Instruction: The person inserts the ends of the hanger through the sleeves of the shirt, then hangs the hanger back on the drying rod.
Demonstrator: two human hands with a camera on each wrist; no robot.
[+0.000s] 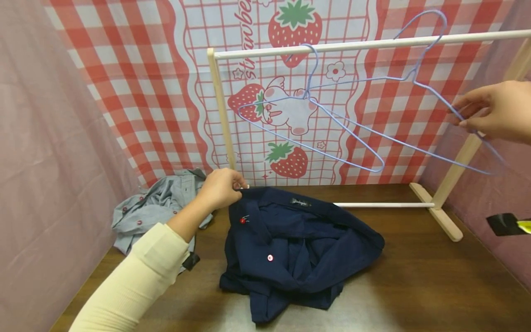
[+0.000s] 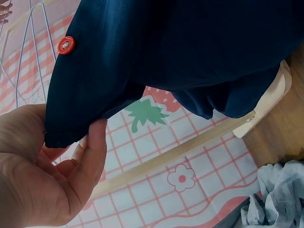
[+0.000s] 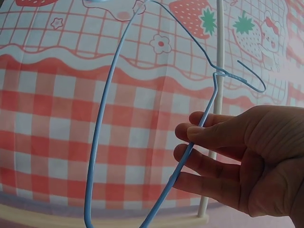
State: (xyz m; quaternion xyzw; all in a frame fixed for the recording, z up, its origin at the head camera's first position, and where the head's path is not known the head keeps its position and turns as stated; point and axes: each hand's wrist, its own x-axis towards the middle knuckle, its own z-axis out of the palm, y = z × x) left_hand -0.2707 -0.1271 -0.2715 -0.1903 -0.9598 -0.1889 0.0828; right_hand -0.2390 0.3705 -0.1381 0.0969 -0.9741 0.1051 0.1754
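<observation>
A curtained booth [image 1: 37,207] was noted: brown tabletop [image 1: 415,281] enclosed by pink drapes [image 1: 62,115], backed by strawberry-print cloth [image 1: 286,163], fitted with clothes rail [image 1: 369,44].

Over the feed I see red-checked, strawberry-print cloth [image 1: 286,163] at back, pink curtains [image 1: 62,138] both sides, brown tabletop [image 1: 415,272] below, pale glare nearest me.

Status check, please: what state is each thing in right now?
Navy garment: rumpled, edge lifted by the left hand
Grey garment: crumpled on the table
Right-side hanger: bare, held by the right hand
Other hanger: bare, hooked on the rack's rail
Rack: standing upright
</observation>
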